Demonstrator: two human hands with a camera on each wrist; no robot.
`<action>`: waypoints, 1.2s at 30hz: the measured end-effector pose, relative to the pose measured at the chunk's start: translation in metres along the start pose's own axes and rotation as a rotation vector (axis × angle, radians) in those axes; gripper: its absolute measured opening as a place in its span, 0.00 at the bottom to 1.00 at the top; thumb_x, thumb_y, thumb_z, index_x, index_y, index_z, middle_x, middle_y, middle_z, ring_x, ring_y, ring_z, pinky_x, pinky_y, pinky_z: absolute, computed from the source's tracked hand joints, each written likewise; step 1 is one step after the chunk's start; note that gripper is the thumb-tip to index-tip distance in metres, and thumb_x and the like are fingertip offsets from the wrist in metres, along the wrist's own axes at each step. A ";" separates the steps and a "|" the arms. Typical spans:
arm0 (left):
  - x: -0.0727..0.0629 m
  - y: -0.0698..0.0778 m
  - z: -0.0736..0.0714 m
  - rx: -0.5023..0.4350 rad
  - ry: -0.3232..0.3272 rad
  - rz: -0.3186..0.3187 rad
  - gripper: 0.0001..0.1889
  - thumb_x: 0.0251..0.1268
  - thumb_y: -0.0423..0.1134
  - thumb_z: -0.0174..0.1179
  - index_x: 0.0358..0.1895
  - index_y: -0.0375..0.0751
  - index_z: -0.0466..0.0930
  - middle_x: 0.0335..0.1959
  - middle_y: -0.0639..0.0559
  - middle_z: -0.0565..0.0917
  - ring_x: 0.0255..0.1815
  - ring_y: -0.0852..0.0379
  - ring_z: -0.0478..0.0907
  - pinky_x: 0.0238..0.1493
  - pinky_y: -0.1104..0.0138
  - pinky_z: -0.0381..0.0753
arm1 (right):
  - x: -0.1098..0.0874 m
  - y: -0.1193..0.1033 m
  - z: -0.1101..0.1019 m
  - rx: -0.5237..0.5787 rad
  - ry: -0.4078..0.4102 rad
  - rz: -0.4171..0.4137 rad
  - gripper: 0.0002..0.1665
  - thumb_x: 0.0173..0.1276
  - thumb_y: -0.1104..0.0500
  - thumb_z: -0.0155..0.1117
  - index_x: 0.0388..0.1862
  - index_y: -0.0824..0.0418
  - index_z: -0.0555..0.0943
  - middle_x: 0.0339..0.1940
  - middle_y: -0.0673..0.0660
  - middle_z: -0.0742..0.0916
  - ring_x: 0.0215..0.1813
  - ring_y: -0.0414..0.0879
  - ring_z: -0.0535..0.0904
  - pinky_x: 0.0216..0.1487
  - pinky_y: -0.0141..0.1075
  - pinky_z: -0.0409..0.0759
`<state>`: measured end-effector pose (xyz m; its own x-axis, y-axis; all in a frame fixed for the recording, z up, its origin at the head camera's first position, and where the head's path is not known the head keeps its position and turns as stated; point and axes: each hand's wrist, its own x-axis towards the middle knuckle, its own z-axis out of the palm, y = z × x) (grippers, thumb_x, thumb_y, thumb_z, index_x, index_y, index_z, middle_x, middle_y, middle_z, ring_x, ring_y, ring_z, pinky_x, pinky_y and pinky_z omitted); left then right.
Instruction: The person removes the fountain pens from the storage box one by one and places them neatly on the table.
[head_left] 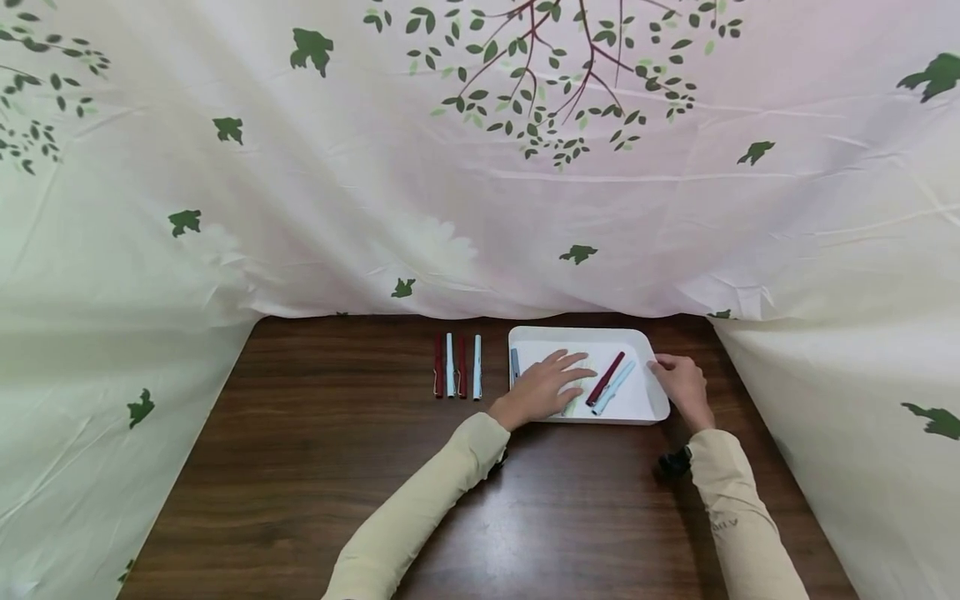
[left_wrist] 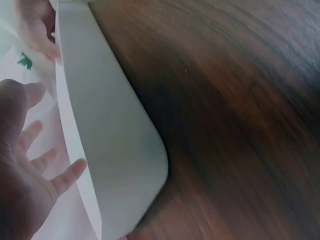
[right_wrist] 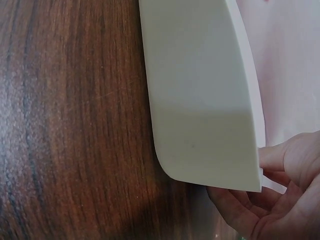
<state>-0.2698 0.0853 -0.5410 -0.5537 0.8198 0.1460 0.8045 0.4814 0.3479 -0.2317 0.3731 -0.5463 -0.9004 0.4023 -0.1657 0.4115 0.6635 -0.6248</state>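
Note:
My left hand [head_left: 542, 388] is spread over a white tray [head_left: 641, 398], its fingers apart and fairly straight, with nothing seen in its grip. In the left wrist view its fingers reach above the tray wall [left_wrist: 110, 120]. My right hand [head_left: 684, 388] holds the tray's right edge; the right wrist view shows the thumb [right_wrist: 272, 158] inside the rim and fingers outside. A dark red pen [head_left: 605, 379] and a light blue pen [head_left: 613, 388] lie slanted in the tray. At its left end is a grey-blue pen [head_left: 515, 364]. Something pale green lies partly hidden beneath my left hand.
Left of the tray, several pens lie side by side: a dark red pen [head_left: 438, 367], a light blue pen [head_left: 450, 365], another dark red pen [head_left: 462, 367] and another light blue pen [head_left: 477, 367]. A leaf-printed cloth [head_left: 480, 208] hangs behind the brown wooden table [head_left: 337, 475].

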 end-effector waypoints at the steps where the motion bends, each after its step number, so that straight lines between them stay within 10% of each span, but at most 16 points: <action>1: 0.002 0.002 0.002 0.002 -0.018 0.011 0.22 0.86 0.47 0.50 0.76 0.57 0.73 0.83 0.55 0.63 0.83 0.45 0.59 0.74 0.49 0.72 | 0.000 0.000 0.000 -0.002 0.002 0.001 0.27 0.83 0.55 0.55 0.69 0.74 0.76 0.68 0.77 0.77 0.68 0.72 0.75 0.66 0.66 0.72; 14: 0.008 0.014 0.015 0.093 -0.222 0.018 0.21 0.86 0.44 0.49 0.75 0.59 0.76 0.77 0.60 0.73 0.81 0.52 0.63 0.74 0.61 0.72 | -0.001 -0.001 0.005 0.000 0.007 -0.013 0.26 0.83 0.56 0.55 0.69 0.74 0.77 0.68 0.77 0.78 0.68 0.72 0.76 0.66 0.67 0.71; 21: 0.006 0.015 0.011 0.109 -0.156 -0.008 0.17 0.85 0.40 0.49 0.63 0.55 0.87 0.65 0.57 0.84 0.69 0.56 0.75 0.56 0.64 0.82 | 0.002 0.002 0.002 0.014 0.002 -0.025 0.27 0.83 0.55 0.54 0.69 0.74 0.76 0.69 0.77 0.77 0.69 0.72 0.74 0.68 0.69 0.68; 28: 0.009 0.022 0.009 0.191 -0.034 -0.101 0.16 0.78 0.35 0.57 0.34 0.52 0.92 0.37 0.59 0.89 0.42 0.59 0.81 0.36 0.68 0.69 | 0.003 0.001 0.000 0.011 -0.013 -0.001 0.28 0.84 0.54 0.54 0.70 0.74 0.75 0.70 0.77 0.76 0.70 0.72 0.73 0.69 0.68 0.67; 36: 0.022 0.037 0.015 0.410 -0.142 -0.241 0.12 0.79 0.42 0.59 0.60 0.53 0.81 0.50 0.57 0.85 0.51 0.57 0.78 0.50 0.66 0.74 | 0.002 0.001 0.001 0.009 0.004 -0.003 0.27 0.84 0.55 0.53 0.70 0.73 0.76 0.69 0.76 0.77 0.69 0.70 0.75 0.69 0.67 0.69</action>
<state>-0.2494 0.1257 -0.5390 -0.7224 0.6908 -0.0309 0.6915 0.7212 -0.0409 -0.2336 0.3736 -0.5480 -0.9010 0.4030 -0.1608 0.4075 0.6587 -0.6325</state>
